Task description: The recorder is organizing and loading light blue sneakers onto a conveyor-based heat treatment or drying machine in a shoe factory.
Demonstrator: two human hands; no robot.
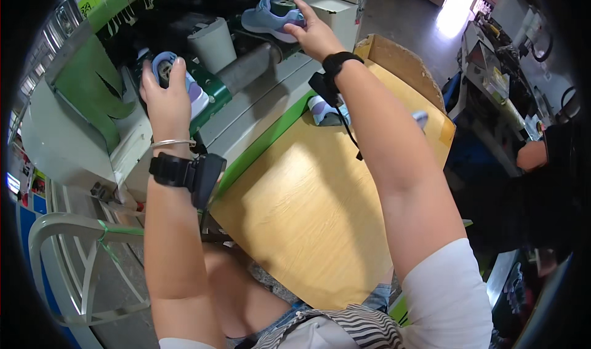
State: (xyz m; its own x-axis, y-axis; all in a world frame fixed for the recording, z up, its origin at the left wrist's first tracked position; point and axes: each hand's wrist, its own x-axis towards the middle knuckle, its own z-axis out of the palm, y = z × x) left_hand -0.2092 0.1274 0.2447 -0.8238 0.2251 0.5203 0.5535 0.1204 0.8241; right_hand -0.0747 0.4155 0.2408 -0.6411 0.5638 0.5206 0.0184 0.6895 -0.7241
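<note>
Both arms reach forward to a green and white machine. My left hand [166, 90] grips a light blue and lilac sneaker [198, 98] by its collar, fingers and thumb on either side of the opening. That shoe rests by a green metal base [217, 96]. Farther off and to the right, my right hand [317, 34] holds a matching sneaker [261, 20] between thumb and fingers. Dark pieces show in both shoe openings. Another light blue and lilac sneaker [319, 108] lies on the wooden board [289, 195], partly covered by my right forearm.
A grey-white block [212, 43] stands between the two held shoes. Cardboard [403, 66] edges the board's far side. At left are a green guard [89, 84] and a curved metal rail [68, 226]. To the right, a person's hand [531, 156] shows near a cluttered bench [492, 84].
</note>
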